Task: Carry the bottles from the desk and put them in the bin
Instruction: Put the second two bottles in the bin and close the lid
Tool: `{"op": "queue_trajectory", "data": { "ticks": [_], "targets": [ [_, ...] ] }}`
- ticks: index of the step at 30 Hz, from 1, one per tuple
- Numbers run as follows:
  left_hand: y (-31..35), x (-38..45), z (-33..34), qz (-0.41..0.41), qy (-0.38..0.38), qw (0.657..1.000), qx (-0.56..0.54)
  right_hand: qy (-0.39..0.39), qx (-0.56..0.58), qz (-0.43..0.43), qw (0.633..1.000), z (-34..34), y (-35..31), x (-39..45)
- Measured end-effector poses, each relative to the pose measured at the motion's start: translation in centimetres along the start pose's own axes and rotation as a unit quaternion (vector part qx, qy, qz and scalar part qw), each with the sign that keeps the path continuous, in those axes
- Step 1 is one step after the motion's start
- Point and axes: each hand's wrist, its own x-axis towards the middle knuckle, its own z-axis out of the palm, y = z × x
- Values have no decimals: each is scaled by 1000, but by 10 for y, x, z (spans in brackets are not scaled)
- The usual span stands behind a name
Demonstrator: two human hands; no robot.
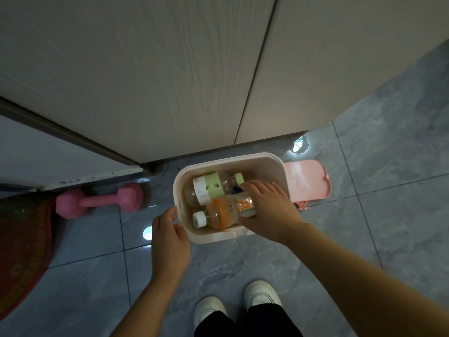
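A cream bin (264, 158) stands on the floor with its pink lid (308, 181) flipped open to the right. Inside lie a clear bottle (209, 190) with a green-and-white label and green cap, and on top of it an orange bottle (223, 214) with a white cap pointing left. My right hand (269, 210) reaches into the bin and grips the base end of the orange bottle, thumb under it and fingers over it. My left hand (170, 237) lies against the outside of the bin's left wall, thumb touching the rim. A small blue piece shows under my right fingers.
Wood-grain cabinet doors (170, 69) rise right behind the bin. A pink dumbbell (99, 200) lies on the grey tiles (388, 215) to the left, beside a red mat (24, 251). My white shoes (262, 294) stand just in front of the bin.
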Motion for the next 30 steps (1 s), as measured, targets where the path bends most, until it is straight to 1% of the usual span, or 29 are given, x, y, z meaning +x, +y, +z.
{"op": "queue_trajectory", "data": {
  "ticks": [3, 6, 10, 13, 14, 17, 19, 23, 25, 30],
  "targets": [
    [2, 1, 2, -3, -4, 1000, -6, 24, 48, 19, 998, -2, 9, -14],
    [4, 4, 2, 3, 1, 1000, 1, 84, 104, 56, 989, -1, 25, -27],
    [5, 13, 4, 8, 16, 1000, 2, 160, 181, 160, 957, 9, 59, -36],
    [4, 23, 7, 5, 23, 1000, 7, 186, 183, 225, 939, 24, 87, -32],
    [5, 26, 9, 8, 28, 1000, 7, 178, 173, 243, 938, 29, 96, -30],
    [6, 32, 13, 20, 56, 998, 6, 118, 135, 287, 941, 49, 120, -18],
    [5, 33, 14, 22, 78, 997, -2, 89, 109, 296, 945, 64, 133, -9],
    [-5, 36, 17, 22, 93, 995, -14, 63, 43, 296, 952, 92, 160, 15],
    [-10, 39, 20, 13, 87, 996, -33, 50, -13, 294, 954, 104, 172, 27],
    [-28, 49, 25, 10, 78, 994, -76, -10, -157, 248, 956, 128, 192, 48]
  ]
}}
